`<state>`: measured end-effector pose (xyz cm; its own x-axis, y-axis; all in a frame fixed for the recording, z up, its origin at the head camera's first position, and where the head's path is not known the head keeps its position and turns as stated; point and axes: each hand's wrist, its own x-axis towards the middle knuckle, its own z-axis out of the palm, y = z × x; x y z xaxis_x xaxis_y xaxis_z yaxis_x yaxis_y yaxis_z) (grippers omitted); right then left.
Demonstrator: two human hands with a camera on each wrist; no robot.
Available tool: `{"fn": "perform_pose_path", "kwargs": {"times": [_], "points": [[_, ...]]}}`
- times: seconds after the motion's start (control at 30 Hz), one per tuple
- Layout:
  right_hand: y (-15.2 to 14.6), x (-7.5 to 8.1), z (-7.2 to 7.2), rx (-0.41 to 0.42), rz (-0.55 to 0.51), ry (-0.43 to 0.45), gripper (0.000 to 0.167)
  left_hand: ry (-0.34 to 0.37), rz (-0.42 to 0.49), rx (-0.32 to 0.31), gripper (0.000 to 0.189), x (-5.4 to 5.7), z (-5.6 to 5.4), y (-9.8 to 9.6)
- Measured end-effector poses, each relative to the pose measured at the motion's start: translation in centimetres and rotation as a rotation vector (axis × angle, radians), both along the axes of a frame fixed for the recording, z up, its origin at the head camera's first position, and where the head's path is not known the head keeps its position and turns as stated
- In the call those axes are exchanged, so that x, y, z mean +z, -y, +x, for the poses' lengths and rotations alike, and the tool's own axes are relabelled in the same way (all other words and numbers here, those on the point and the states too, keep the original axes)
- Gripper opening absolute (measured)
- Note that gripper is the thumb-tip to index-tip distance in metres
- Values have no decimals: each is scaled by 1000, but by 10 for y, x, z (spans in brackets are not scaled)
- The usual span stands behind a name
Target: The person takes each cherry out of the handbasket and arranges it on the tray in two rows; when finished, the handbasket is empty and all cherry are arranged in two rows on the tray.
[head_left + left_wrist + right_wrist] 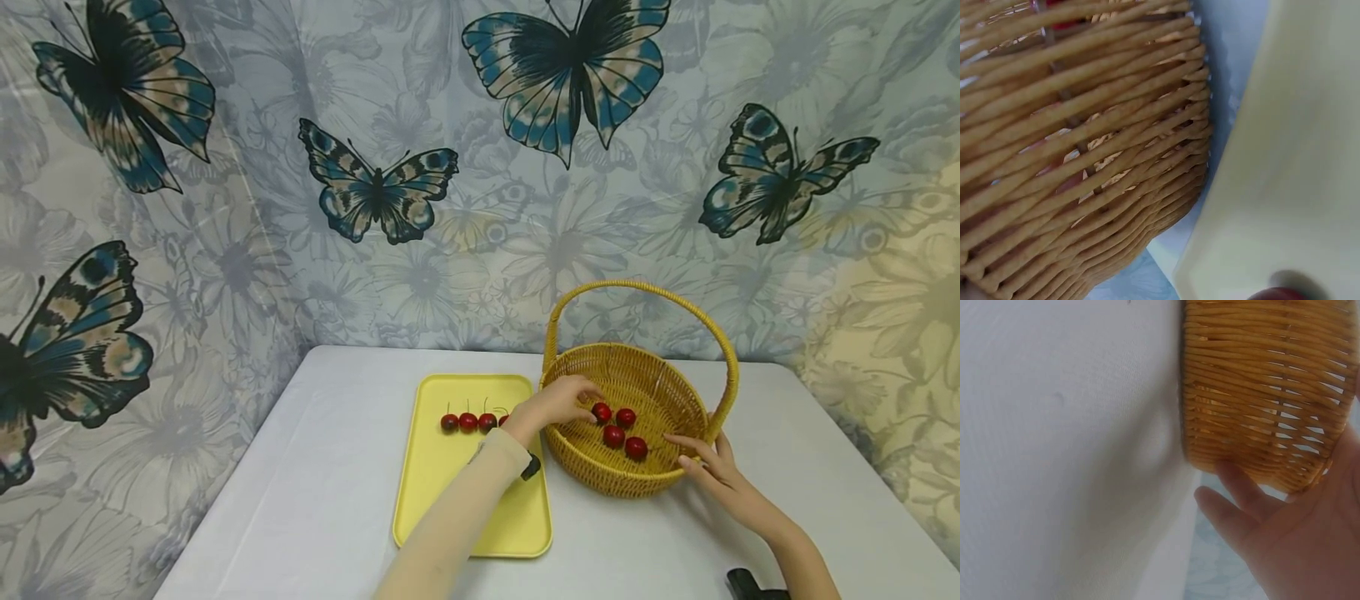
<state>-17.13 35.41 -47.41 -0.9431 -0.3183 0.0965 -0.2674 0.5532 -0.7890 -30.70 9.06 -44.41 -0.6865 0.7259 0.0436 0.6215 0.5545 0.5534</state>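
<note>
A yellow wicker basket [630,487] with a tall arched handle stands on the table, several red cherries [613,437] inside it. My left hand [558,402] reaches over the basket's left rim, its thumb and fingertips at the leftmost cherry [602,412], which it pinches. In the left wrist view the basket's woven wall [1085,144] hides those fingers. On the right, my right hand [716,475] holds the basket's rim near the handle's foot. The right wrist view shows fingers [1241,494] of this hand against the outside of the weave [1260,394].
A yellow tray [431,517] lies left of the basket, partly under my left forearm. Several stemmed cherries [468,422] form a row on it, the rightmost partly hidden by the wrist. Butterfly-patterned cloth [420,292] rises behind the white table [300,500].
</note>
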Motion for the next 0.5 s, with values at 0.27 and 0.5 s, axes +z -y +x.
{"fn": "perform_pose_path", "kwargs": {"times": [0.27, 0.5], "points": [[2, 0, -1, -5, 7, 10, 38, 55, -56, -21, 45, -4, -8, -8], [0, 3, 1, -2, 2, 15, 38, 38, -101, -7, 46, -4, -8, -14]]}}
